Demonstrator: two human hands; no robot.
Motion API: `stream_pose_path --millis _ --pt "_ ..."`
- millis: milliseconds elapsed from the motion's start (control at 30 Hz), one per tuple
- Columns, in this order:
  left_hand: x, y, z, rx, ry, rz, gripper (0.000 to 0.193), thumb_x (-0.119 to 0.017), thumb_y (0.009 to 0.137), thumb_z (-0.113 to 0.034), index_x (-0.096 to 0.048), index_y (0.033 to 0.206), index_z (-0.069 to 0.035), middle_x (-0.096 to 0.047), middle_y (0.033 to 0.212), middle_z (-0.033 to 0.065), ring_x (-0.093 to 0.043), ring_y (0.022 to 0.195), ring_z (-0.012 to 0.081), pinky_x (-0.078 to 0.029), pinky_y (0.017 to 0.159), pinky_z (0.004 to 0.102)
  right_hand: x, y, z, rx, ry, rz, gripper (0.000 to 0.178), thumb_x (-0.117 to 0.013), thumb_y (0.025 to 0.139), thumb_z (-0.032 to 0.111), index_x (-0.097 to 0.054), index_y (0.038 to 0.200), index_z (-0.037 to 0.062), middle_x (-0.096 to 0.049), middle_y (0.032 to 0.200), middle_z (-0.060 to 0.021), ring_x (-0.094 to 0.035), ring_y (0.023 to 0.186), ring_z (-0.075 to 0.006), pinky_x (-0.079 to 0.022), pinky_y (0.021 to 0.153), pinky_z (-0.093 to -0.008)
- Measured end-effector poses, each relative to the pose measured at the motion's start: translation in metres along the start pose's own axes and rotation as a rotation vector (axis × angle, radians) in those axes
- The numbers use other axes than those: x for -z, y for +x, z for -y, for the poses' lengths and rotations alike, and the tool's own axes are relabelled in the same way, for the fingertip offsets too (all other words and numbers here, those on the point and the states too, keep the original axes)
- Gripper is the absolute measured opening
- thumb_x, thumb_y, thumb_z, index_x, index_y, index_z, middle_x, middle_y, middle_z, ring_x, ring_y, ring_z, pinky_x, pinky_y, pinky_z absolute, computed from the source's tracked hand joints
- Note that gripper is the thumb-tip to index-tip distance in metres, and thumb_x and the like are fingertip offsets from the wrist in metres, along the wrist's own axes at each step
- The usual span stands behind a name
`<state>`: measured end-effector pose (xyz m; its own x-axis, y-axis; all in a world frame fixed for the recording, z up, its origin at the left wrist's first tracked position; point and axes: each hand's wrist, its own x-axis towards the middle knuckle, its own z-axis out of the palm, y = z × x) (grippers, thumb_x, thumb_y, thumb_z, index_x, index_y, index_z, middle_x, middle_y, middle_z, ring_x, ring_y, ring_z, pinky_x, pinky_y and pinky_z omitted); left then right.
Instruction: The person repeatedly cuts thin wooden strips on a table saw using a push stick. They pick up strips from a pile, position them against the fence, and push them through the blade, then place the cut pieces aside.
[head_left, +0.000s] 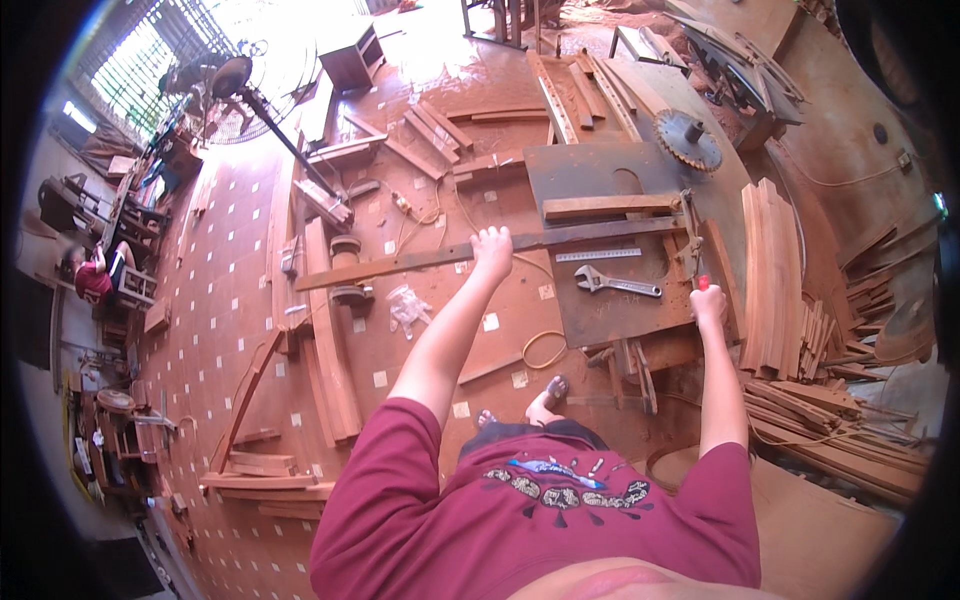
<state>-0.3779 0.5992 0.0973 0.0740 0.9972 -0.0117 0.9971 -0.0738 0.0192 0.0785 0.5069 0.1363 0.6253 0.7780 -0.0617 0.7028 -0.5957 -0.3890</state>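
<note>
My left hand (491, 250) is closed over a long wooden bar (385, 268), whose far end lies across a dark metal machine table (620, 322). My right hand (708, 302) grips the red handle (704, 283) of what looks like a metal clamp at the table's right edge. Just behind the bar lies a shorter wood strip (610, 206). On the tabletop in front of the bar rest a steel ruler (598, 254) and an adjustable wrench (617, 283). The bar's left end hangs out beyond the table, over the floor.
A toothed circular saw blade (687, 140) stands behind the table. Stacked boards (768, 280) lean at its right. Timber (335, 370), a white glove (407, 308) and a yellow cord loop (544, 349) lie on the tiled floor. A standing fan (232, 78) is far left; another person (95, 277) sits at the left.
</note>
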Motion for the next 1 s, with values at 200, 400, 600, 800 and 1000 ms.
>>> stream_pose_path --millis 200,400,600,800,1000 --pt "0.002 0.038 0.011 0.014 -0.007 -0.012 0.04 -0.069 0.08 -0.009 -0.056 0.118 -0.008 -0.059 0.116 0.0128 -0.056 0.115 0.0298 -0.041 0.097 0.0485 0.007 0.015 0.044 0.018 -0.051 0.054 0.034 -0.056 0.078 0.021 -0.073 0.101 0.002 -0.07 0.096 -0.0273 -0.067 0.097 -0.0451 -0.052 0.087 -0.0537" --pt "-0.003 0.111 0.022 0.143 0.013 -0.055 0.043 -0.066 0.082 -0.009 -0.055 0.123 -0.011 -0.052 0.124 0.0141 -0.051 0.121 0.0319 -0.034 0.107 0.0568 -0.022 0.061 0.088 0.195 -0.014 -0.117 0.025 -0.056 0.079 0.019 -0.071 0.092 0.004 -0.07 0.092 -0.0272 -0.068 0.09 -0.0457 -0.054 0.081 -0.0557" --pt "-0.004 0.194 0.036 0.178 0.004 -0.13 0.054 -0.068 0.08 -0.01 -0.05 0.13 -0.011 -0.048 0.13 0.0162 -0.046 0.127 0.0344 -0.025 0.114 0.057 -0.039 0.115 0.152 0.199 -0.003 -0.084 0.027 -0.056 0.088 0.025 -0.071 0.096 0.0039 -0.07 0.092 -0.0251 -0.069 0.091 -0.0439 -0.054 0.08 -0.055" --pt "-0.011 0.264 0.106 0.161 0.166 -0.188 0.085 -0.077 0.07 -0.022 -0.037 0.143 -0.005 -0.045 0.138 0.0199 -0.038 0.135 0.0369 -0.019 0.12 0.0505 -0.07 0.161 0.235 0.27 0.129 -0.041 0.029 -0.052 0.094 0.028 -0.069 0.093 0.004 -0.071 0.091 -0.0243 -0.069 0.089 -0.0429 -0.055 0.078 -0.0536" --pt "0.009 0.332 0.066 0.25 0.186 0.038 0.098 -0.078 0.065 -0.01 -0.029 0.15 -0.007 -0.04 0.148 0.017 -0.033 0.143 0.0323 -0.021 0.121 0.0451 -0.082 0.21 0.262 0.245 0.113 -0.051 0.03 -0.05 0.096 0.027 -0.068 0.094 0.0028 -0.072 0.092 -0.0216 -0.07 0.09 -0.0401 -0.055 0.077 -0.0525"
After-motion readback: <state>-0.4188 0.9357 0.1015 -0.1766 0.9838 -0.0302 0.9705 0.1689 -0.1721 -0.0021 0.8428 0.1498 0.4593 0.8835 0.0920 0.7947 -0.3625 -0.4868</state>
